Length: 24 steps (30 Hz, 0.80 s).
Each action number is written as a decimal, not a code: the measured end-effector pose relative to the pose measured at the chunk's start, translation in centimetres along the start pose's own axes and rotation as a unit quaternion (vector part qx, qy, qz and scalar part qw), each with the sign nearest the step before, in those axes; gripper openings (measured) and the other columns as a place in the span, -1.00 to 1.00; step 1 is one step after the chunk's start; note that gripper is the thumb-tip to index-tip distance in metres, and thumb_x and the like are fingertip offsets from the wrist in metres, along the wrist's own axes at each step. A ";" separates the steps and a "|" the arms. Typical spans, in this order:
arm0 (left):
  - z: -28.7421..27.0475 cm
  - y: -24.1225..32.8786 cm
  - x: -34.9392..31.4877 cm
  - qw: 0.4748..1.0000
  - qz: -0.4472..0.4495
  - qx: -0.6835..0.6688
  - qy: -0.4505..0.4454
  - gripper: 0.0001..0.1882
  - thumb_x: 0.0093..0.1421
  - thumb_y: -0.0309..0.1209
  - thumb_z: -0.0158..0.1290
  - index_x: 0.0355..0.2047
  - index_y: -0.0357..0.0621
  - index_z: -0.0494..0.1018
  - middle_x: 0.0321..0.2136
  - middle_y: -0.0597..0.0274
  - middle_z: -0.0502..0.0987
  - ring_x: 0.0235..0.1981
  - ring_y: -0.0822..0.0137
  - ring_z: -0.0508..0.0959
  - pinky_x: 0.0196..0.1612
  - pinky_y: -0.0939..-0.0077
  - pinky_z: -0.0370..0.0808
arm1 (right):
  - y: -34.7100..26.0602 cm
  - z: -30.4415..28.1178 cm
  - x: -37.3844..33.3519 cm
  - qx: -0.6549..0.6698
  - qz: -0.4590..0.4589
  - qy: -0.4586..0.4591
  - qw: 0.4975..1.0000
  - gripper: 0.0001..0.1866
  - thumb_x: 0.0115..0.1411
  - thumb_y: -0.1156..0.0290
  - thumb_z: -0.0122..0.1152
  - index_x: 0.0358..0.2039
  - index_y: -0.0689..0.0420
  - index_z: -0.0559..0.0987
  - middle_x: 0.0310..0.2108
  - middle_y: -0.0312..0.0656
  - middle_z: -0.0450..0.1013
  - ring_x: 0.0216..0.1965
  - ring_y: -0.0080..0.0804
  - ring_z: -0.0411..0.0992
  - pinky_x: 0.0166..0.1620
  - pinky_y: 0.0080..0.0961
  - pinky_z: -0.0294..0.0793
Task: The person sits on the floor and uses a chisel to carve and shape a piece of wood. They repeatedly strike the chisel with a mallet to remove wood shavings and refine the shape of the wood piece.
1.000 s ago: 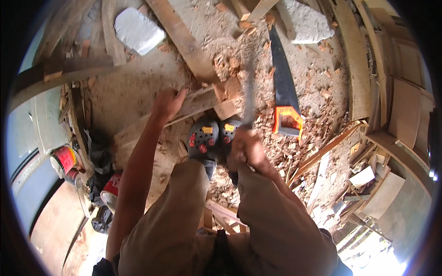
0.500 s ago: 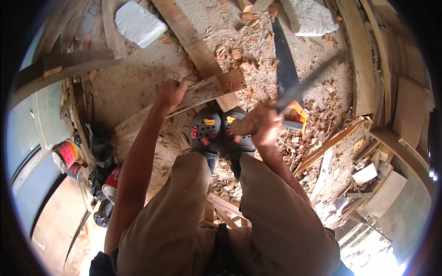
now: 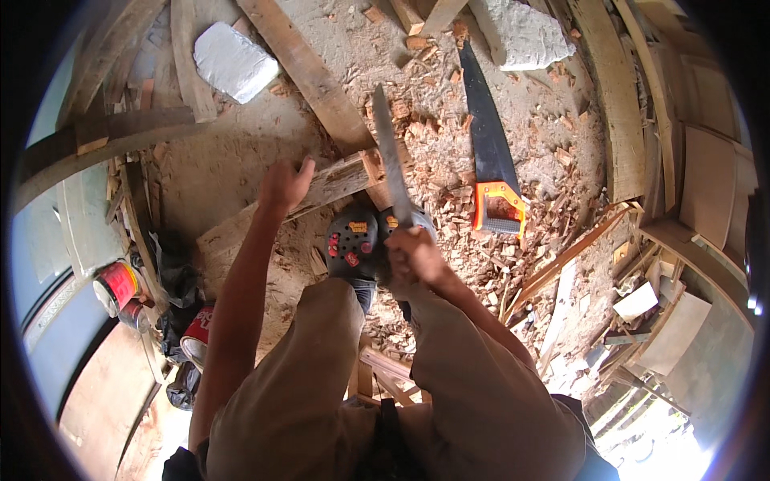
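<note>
My right hand (image 3: 417, 252) is closed around the handle of a machete (image 3: 390, 160). The long blade points up and away, its middle passing over the cut end of a weathered wooden board (image 3: 341, 178). My left hand (image 3: 285, 186) grips that board further left, thumb raised and fingers curled over its far edge. The board lies at a slant in front of my dark clogs (image 3: 350, 236), its right end resting on another long plank (image 3: 309, 68). To the right, a handsaw (image 3: 491, 128) with an orange and grey handle lies flat on the ground, untouched.
Wood chips (image 3: 473, 264) litter the ground around my feet. Two pale blocks, one left (image 3: 233, 62) and one right (image 3: 525, 36), lie ahead. A thick beam (image 3: 613, 104) and leaning panels (image 3: 706, 184) line the right. Cans (image 3: 118, 287) and black plastic (image 3: 178, 272) sit left.
The machete has swung from the right to the left, over the board's end. My right hand has moved left and lower, toward my knee. My left hand stays at the board, its thumb lifted.
</note>
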State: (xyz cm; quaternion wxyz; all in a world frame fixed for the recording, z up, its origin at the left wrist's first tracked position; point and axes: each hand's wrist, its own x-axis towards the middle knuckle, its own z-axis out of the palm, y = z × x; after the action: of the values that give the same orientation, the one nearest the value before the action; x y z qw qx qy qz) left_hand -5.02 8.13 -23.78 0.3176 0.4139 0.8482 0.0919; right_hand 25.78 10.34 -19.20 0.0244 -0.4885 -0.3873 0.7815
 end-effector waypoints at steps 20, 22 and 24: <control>-0.4 0.3 -0.3 1.000 0.014 0.012 -0.004 -0.40 0.26 0.07 -0.07 -0.33 -0.30 0.61 -0.34 -0.32 0.59 -0.23 -0.27 0.59 -0.11 -0.04 0.50 | 1.4 0.0 0.8 0.099 0.096 -0.057 0.989 -0.81 0.31 0.30 0.08 -0.41 0.10 0.47 -0.44 -0.27 0.44 -0.55 -0.45 0.39 -0.46 -0.51 0.42; 0.0 0.0 -0.4 0.999 -0.002 0.031 0.007 -0.40 0.26 0.06 -0.05 -0.37 -0.33 0.60 -0.37 -0.36 0.58 -0.25 -0.28 0.59 -0.13 -0.06 0.49 | 1.9 -0.4 1.0 -0.091 -0.104 0.106 0.985 -0.82 0.32 0.37 0.01 -0.45 0.09 0.45 -0.54 -0.29 0.37 -0.59 -0.48 0.34 -0.51 -0.50 0.38; 0.2 -0.3 -0.4 0.999 -0.029 0.023 -0.029 -0.41 0.26 0.06 -0.05 -0.39 -0.31 0.61 -0.38 -0.35 0.57 -0.24 -0.29 0.59 -0.14 -0.07 0.49 | 2.5 -1.1 1.5 0.351 -0.129 0.097 0.922 -0.79 0.35 0.38 -0.04 -0.46 0.09 0.40 -0.61 -0.33 0.26 -0.66 -0.51 0.25 -0.59 -0.47 0.30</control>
State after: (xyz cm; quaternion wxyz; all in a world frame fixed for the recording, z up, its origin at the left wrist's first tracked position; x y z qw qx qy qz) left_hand -4.88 7.57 -23.90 0.3352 0.3993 0.8518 0.0509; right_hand 26.71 9.84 -22.10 0.3325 -0.4681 -0.1440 0.8060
